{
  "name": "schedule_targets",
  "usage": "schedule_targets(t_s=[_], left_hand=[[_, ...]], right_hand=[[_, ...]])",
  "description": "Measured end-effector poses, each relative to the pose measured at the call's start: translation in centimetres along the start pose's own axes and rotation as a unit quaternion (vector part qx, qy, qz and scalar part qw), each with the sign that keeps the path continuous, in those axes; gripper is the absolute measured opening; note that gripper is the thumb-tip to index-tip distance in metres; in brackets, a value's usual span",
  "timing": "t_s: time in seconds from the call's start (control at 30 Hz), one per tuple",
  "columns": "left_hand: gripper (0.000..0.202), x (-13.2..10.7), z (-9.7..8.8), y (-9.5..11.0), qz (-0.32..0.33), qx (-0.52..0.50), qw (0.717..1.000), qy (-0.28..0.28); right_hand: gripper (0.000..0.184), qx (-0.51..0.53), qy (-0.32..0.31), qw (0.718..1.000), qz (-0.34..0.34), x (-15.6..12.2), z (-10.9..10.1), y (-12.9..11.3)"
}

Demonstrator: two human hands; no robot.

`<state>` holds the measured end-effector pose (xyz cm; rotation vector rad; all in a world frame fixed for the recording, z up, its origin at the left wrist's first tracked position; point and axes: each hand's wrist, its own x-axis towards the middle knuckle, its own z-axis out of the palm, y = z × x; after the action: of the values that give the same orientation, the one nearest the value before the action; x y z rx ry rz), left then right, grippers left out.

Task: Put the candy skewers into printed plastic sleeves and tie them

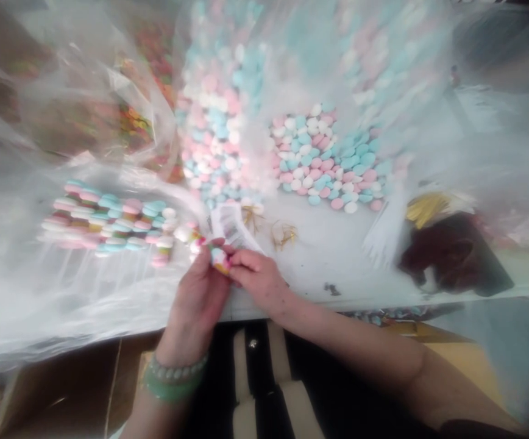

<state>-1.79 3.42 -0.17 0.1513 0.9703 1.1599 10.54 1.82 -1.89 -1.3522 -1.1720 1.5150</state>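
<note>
Both my hands meet near the table's front edge on a small clear packet of pastel candies (219, 258). My left hand (199, 300), with green and white bead bracelets on the wrist, is closed around the packet from below. My right hand (259, 277) pinches its top with closed fingers. Just above the hands lies a clear empty bag (232, 224). Gold twist ties (283, 234) lie on the white table (337, 256) right of it.
Rows of filled candy packets (109, 219) lie at the left. A loose heap of pink, blue and white candies (328, 160) sits behind, with big clear plastic bags (219, 110) of more candies. A dark object (451, 253) and gold ties (424, 207) lie at right.
</note>
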Motion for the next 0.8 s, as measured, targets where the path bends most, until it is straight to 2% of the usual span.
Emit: schedule_targets(t_s=[0.13, 0.23, 0.37, 0.4, 0.47, 0.53, 0.67, 0.8], left_hand=[[0.019, 0.1, -0.5, 1.1, 0.011, 0.015, 1.000, 0.003], [0.021, -0.1, -0.9, 1.4, 0.042, 0.075, 0.996, -0.007], [0.024, -0.3, -0.8, 0.9, 0.095, 0.161, 0.981, 0.044], [0.025, -0.3, -0.8, 0.8, 0.097, 0.172, 0.979, 0.050], [0.027, -0.4, -0.6, 0.7, 0.071, 0.180, 0.980, 0.038], [0.023, -0.6, -0.5, 0.5, 0.030, 0.170, 0.985, 0.010], [0.015, -1.2, -0.4, 0.2, -0.001, 0.129, 0.991, -0.025], [0.032, -1.8, -0.5, 0.9, -0.041, 0.098, 0.992, -0.069]], right_hand=[[0.011, -0.057, -0.022, 0.998, -0.022, -0.2, -0.6, 0.1], [0.015, -0.084, -0.011, 0.996, -0.023, -0.2, -0.8, 0.0], [0.010, -0.124, 0.010, 0.991, -0.057, -0.4, -0.4, -0.2], [0.016, -0.138, 0.019, 0.989, -0.059, -0.5, -0.3, -0.2], [0.035, -0.160, 0.032, 0.984, -0.069, -0.7, -0.2, -0.2], [0.047, -0.171, 0.025, 0.980, -0.101, -0.8, -0.3, -0.1], [0.035, -0.201, -0.013, 0.961, -0.189, -0.5, -0.4, -0.1], [0.028, -0.302, -0.011, 0.911, -0.279, -0.3, -0.8, 0.3]])
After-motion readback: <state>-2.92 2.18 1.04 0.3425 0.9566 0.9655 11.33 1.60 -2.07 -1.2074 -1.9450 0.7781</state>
